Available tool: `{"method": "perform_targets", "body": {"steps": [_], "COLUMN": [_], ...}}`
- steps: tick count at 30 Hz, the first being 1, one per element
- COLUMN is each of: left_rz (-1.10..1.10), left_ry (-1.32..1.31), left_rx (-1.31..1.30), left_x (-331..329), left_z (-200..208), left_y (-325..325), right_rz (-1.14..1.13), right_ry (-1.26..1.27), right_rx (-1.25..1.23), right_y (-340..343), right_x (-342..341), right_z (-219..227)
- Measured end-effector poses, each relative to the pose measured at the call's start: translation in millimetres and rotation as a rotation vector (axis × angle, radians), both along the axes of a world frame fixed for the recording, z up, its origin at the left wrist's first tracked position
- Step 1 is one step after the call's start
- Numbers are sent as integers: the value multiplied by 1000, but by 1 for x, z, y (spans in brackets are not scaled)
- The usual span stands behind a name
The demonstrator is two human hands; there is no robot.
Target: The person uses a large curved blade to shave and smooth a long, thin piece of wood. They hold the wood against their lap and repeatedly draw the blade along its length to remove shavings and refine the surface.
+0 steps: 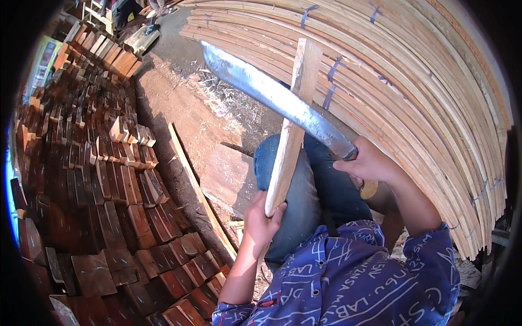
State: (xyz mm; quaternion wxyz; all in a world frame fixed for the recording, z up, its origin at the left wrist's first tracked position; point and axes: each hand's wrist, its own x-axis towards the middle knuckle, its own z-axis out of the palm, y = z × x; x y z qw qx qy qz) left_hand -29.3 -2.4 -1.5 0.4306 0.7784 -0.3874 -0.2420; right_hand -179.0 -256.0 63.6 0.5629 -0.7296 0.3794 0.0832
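Observation:
My left hand (260,216) is closed round the near end of a pale wooden stick (286,157), which slants up and away over my knee. In my right hand (370,160) is the handle of a machete (272,98), its round wooden butt showing below the fist. The broad, shiny blade points to the far left and crosses over the stick about midway along. Whether the blade touches the wood I cannot tell. Part of the stick is hidden behind the blade.
Stacks of dark reddish wood blocks (117,212) fill the left side. Long pale strips tied in bundles (413,98) lie along the right. A long thin slat (198,190) and a flat board (231,174) rest on the ground among wood chips. Another person (126,11) is at the far left.

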Motion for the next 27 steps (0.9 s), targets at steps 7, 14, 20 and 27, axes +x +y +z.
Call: {"method": "perform_targets", "body": {"steps": [7,14,20,27], "left_rz": [38,19,31,29], "left_ry": [-19,-63,-99,-120], "left_rx": [22,39,116,94], "left_x": [-5,-4,-8,-8], "left_z": [0,-3,-2,-5], "left_y": [5,9,3,9], "right_rz": [-50,-13,47,-65], "right_ry": [-97,-98,-55,-91], "right_rx": [35,76,56,57], "right_y": [-12,-4,-10,5], "right_x": [9,6,7,12], "right_z": [-7,-4,-4,-4]}}
